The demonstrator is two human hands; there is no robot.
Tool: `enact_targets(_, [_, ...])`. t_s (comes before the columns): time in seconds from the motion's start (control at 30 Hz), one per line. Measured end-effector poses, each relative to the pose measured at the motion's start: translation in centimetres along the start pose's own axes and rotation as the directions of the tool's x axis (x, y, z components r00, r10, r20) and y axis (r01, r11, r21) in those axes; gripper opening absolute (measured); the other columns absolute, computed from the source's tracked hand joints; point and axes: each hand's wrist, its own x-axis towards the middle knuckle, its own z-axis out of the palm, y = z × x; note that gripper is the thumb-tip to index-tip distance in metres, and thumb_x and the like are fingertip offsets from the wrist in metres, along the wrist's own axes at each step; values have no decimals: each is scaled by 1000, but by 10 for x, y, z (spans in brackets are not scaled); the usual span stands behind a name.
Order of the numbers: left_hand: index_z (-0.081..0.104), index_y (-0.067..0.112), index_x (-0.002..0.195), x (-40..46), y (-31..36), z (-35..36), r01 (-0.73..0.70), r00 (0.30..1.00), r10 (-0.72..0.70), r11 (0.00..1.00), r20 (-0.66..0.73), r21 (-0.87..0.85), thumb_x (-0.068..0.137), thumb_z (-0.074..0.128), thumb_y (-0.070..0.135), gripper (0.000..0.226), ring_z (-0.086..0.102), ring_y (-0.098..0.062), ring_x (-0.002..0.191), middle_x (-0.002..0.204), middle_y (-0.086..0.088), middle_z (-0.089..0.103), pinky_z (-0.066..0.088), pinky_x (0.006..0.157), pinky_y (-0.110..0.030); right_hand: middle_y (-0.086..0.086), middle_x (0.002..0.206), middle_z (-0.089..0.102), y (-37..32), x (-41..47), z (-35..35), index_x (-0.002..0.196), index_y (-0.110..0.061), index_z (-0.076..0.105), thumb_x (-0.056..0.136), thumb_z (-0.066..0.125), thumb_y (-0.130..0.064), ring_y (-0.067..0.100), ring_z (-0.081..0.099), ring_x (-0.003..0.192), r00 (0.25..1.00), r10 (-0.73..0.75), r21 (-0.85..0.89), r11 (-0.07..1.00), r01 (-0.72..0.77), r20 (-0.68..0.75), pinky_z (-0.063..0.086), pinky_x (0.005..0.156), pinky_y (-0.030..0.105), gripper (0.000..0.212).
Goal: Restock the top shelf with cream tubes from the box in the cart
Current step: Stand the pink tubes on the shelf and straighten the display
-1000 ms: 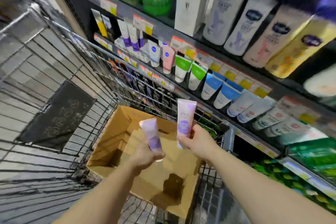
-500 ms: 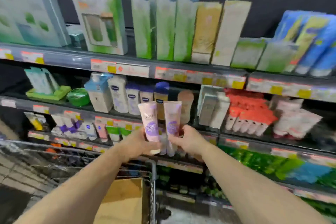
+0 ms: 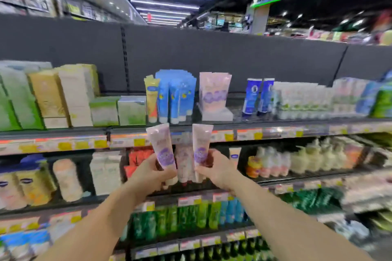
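My left hand [image 3: 151,172] grips a pale pink cream tube [image 3: 162,146] with a purple label, cap down. A second matching cream tube [image 3: 201,145] is held upright in my right hand [image 3: 219,168]. Both tubes are raised side by side, their tops just reaching the front edge of the top shelf [image 3: 275,122]. On that shelf, right above them, stands a group of matching pink tubes [image 3: 214,93] on a white base. The cart and its box are out of view.
Blue tubes [image 3: 176,95] and a yellow tube [image 3: 151,97] stand left of the pink group; dark blue tubes [image 3: 257,96] stand to its right. Green and cream cartons [image 3: 63,95] fill the shelf's left. Lower shelves are packed with bottles.
My view has swung up from the cart and box to the top shelf. Both hands have lifted their tubes from over the box up to the shelf's front edge.
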Motion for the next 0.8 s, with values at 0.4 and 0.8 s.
enact_targets(0.4, [69,25,88,78,93,65,-190,970,206,974,-126,123,79,78,23,13,69,-11,76,83,3,73,56,64,-21,6,98,67,3,73,-114,102,-20,56,87,69,-16,22,63,90,962,7,43,999,5,-272,51,76,28,20])
enact_targets(0.8, [65,38,99,169,99,65,-271,959,273,962,-79,32,83,73,37,18,68,-3,89,94,20,72,57,82,-32,-9,103,66,-15,179,-126,113,-26,58,91,63,-13,8,61,95,886,-80,-20,997,79,-457,50,76,24,26])
